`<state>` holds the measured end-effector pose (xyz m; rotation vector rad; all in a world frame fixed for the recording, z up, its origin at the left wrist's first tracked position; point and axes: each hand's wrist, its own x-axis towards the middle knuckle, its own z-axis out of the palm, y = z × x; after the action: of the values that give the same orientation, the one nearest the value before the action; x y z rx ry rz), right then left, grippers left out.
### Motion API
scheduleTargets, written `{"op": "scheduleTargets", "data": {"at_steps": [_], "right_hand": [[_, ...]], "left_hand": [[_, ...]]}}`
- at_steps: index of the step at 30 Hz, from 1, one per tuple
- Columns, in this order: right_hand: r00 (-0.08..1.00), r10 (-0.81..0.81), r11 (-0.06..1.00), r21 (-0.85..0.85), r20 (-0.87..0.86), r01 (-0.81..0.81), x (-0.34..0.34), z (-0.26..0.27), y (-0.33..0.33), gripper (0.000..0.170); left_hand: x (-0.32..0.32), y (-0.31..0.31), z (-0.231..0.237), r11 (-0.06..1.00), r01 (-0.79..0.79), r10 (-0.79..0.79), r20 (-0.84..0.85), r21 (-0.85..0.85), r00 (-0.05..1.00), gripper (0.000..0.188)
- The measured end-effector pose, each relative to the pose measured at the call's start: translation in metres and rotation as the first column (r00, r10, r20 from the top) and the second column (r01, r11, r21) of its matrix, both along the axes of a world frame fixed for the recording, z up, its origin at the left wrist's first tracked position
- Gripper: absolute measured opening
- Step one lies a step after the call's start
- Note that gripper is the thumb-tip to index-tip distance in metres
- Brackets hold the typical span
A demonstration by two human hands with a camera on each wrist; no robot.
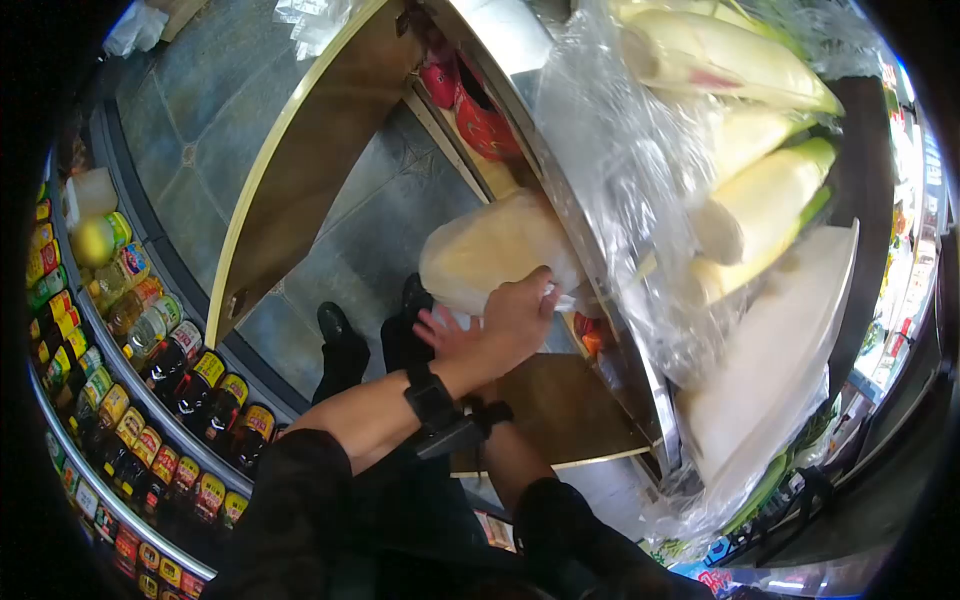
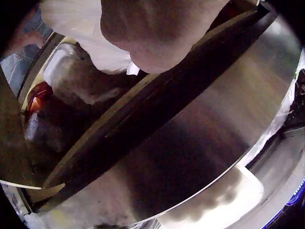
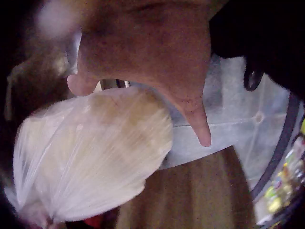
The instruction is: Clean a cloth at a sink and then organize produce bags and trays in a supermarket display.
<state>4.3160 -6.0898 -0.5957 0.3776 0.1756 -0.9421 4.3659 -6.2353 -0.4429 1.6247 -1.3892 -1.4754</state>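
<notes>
A clear plastic bag with a large pale yellowish lump inside is at the mouth of a low cabinet under the counter. My left hand grips the bag's gathered plastic at its right end. In the left wrist view the left hand covers part of the whitish plastic. My right hand is mostly hidden beneath the left forearm, its fingers spread beside the bag. Seen from the right wrist, the right hand has its fingers apart above the bag.
A cabinet door swings out at the left, another wooden door nearer me. Red packages lie inside. On the counter are pale thick vegetables in clear plastic film. Shelves of bottles curve along the left.
</notes>
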Motion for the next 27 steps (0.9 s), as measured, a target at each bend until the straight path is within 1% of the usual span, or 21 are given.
{"op": "scheduleTargets", "data": {"at_steps": [1,2,3,4,5,7,8,9,10,11,12,13,15,16,17,19,20,22,24,27], "right_hand": [[1.0,0.007,1.0,-0.005,0.001,-0.007,0.002,0.004,-0.029,0.055],[0.616,0.07,0.978,-0.069,-0.785,-0.198,0.002,0.01,-0.059,0.056],[-0.233,-0.046,0.933,0.041,-0.971,-0.357,0.0,0.014,-0.082,0.056],[-0.462,-0.049,0.95,0.101,-0.885,-0.294,-0.005,0.008,-0.092,0.056],[-0.376,-0.053,0.965,0.049,-0.925,-0.258,-0.013,0.001,-0.097,0.056],[-0.086,-0.049,0.993,-0.039,-0.995,-0.114,-0.032,-0.005,-0.095,0.056],[0.015,-0.041,0.997,-0.041,-0.999,-0.058,-0.048,-0.005,-0.094,0.056],[0.106,-0.039,0.999,-0.039,-0.994,-0.001,-0.062,-0.003,-0.097,0.056],[0.172,-0.048,0.998,-0.039,-0.984,0.054,-0.076,-0.001,-0.102,0.056],[0.223,-0.054,0.995,-0.034,-0.973,0.089,-0.094,0.001,-0.112,0.056],[0.247,-0.065,0.994,-0.043,-0.967,0.096,-0.107,-0.002,-0.122,0.056],[0.283,-0.077,0.993,-0.049,-0.956,0.105,-0.115,-0.004,-0.135,0.056],[0.332,-0.088,0.994,-0.058,-0.939,0.098,-0.119,-0.017,-0.162,0.057],[0.349,-0.087,0.995,-0.061,-0.933,0.083,-0.119,-0.024,-0.174,0.057],[0.376,-0.083,0.996,-0.059,-0.923,0.074,-0.116,-0.032,-0.187,0.057],[0.405,-0.072,0.996,-0.048,-0.911,0.069,-0.108,-0.042,-0.2,0.057],[0.415,-0.068,0.996,-0.04,-0.907,0.074,-0.104,-0.045,-0.204,0.057],[0.425,-0.08,0.994,-0.042,-0.902,0.099,-0.098,-0.049,-0.207,0.057],[0.42,-0.099,0.991,-0.052,-0.902,0.121,-0.094,-0.052,-0.21,0.057],[0.43,-0.131,0.987,-0.075,-0.893,0.144,-0.092,-0.057,-0.218,0.057]], "left_hand": [[-0.009,-0.001,-0.01,1.0,-0.007,0.007,0.001,-0.005,1.0,0.017],[-0.019,0.002,-0.022,0.998,-0.063,0.062,-0.119,-0.007,0.991,0.017],[-0.026,0.003,-0.031,0.993,-0.115,0.111,-0.236,-0.002,0.965,0.016],[-0.022,-0.007,-0.024,0.994,0.11,-0.105,-0.136,0.024,0.985,0.016],[-0.024,-0.015,-0.026,0.993,0.113,-0.109,-0.131,0.022,0.985,0.016],[-0.033,-0.027,-0.031,0.974,0.228,-0.228,-0.16,-0.02,0.961,0.023],[-0.035,-0.029,-0.032,0.959,0.279,-0.282,-0.177,-0.04,0.943,0.026],[-0.036,-0.026,-0.034,0.961,0.275,-0.277,-0.181,-0.038,0.944,0.026],[-0.034,-0.022,-0.037,0.914,0.373,-0.378,-0.006,-0.16,0.926,0.027],[-0.034,-0.018,-0.043,0.84,0.477,-0.443,0.18,-0.26,0.878,0.029],[-0.04,-0.01,-0.076,0.789,0.448,-0.474,0.047,-0.422,0.879,0.034],[-0.029,-0.012,-0.071,0.789,0.446,-0.471,0.05,-0.424,0.881,0.034],[-0.009,-0.01,-0.062,0.8,0.562,-0.579,-0.026,-0.209,0.815,0.043],[-0.012,0.0,-0.072,0.799,0.551,-0.534,0.138,-0.24,0.834,0.054],[-0.007,0.013,-0.084,0.799,0.555,-0.537,0.141,-0.232,0.832,0.054],[0.028,0.025,-0.078,0.837,0.545,-0.547,-0.045,-0.035,0.836,0.058],[0.042,0.034,-0.08,0.864,0.485,-0.492,-0.015,-0.136,0.871,0.056],[0.063,0.061,-0.092,0.891,0.444,-0.434,0.116,-0.094,0.894,0.044],[0.092,0.078,-0.098,0.856,0.514,-0.517,0.085,0.05,0.852,0.043],[0.132,0.11,-0.11,0.867,0.498,-0.497,0.13,0.025,0.858,0.043]]}}
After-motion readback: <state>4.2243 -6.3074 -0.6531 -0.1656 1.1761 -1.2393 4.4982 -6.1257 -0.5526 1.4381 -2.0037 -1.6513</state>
